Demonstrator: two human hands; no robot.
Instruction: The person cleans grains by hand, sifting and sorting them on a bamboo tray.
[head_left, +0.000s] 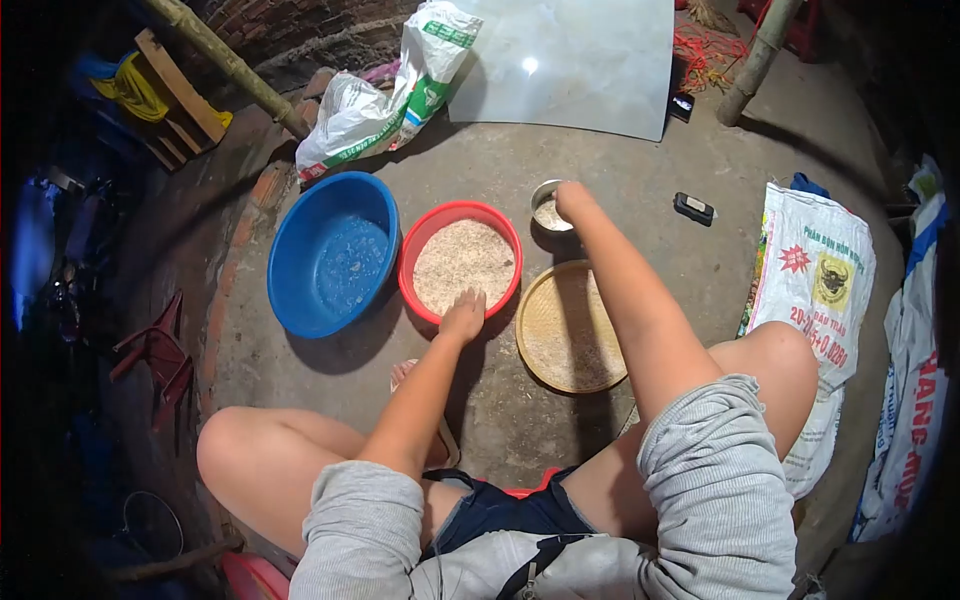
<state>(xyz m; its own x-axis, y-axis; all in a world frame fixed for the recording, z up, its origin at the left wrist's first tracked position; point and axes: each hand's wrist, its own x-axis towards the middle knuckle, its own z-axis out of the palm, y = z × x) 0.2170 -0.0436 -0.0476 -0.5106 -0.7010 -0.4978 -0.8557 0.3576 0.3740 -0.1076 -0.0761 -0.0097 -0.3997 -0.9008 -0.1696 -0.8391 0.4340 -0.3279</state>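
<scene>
My left hand (465,313) lies with its fingers stretched out over pale grain (463,262), at the near rim of a red basin (516,250). My right hand (572,202) reaches farther forward, to the right edge of a small metal bowl (541,192) with some grain in its bottom. Its fingers look closed, and what they hold is hidden. Between my arms, a round woven bamboo tray (527,352) sits on the floor with a thin spread of grain, partly covered by my right forearm.
A large blue basin (283,262) with wet-looking contents stands left of the red one. Behind it slumps a white-and-green sack (350,125). A pale panel (570,75) lies at the back. To the right are a small black object (694,208) and a printed sack (815,260).
</scene>
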